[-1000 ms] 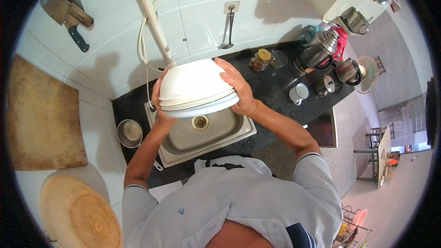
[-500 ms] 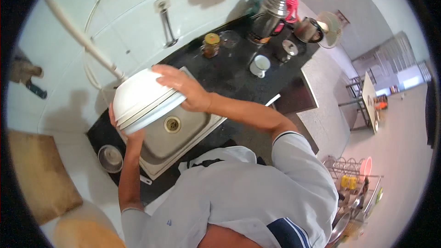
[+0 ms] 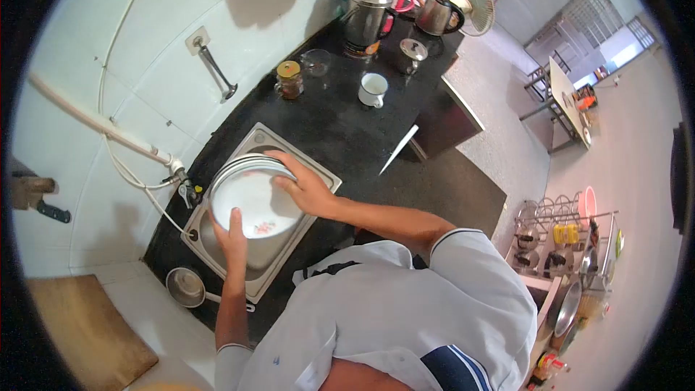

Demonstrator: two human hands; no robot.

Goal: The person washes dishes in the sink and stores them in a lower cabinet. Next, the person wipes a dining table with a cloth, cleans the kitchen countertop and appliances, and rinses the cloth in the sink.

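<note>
Over the metal sink (image 3: pixel 258 284) a stack of white bowls (image 3: pixel 253 199) is held between both hands. The top bowl faces up and shows its white inside with a small pink pattern. My left hand (image 3: pixel 232 235) grips the stack at its lower left, thumb over the rim. At the right rim my right hand (image 3: pixel 308 187) is closed round the edge, its thumb inside the top bowl. The bowls hide most of the sink basin.
A small metal pot (image 3: pixel 186 287) sits left of the sink. Farther along the black counter stand a jar (image 3: pixel 289 81), a white mug (image 3: pixel 373 90), a thermos (image 3: pixel 368 18) and a kettle (image 3: pixel 437 16). An open cabinet door (image 3: pixel 452 122) juts out beyond the counter's front edge.
Both hands have tipped the bowls from bottom-up to inside-up and lowered them toward the sink. The camera view has turned to the right.
</note>
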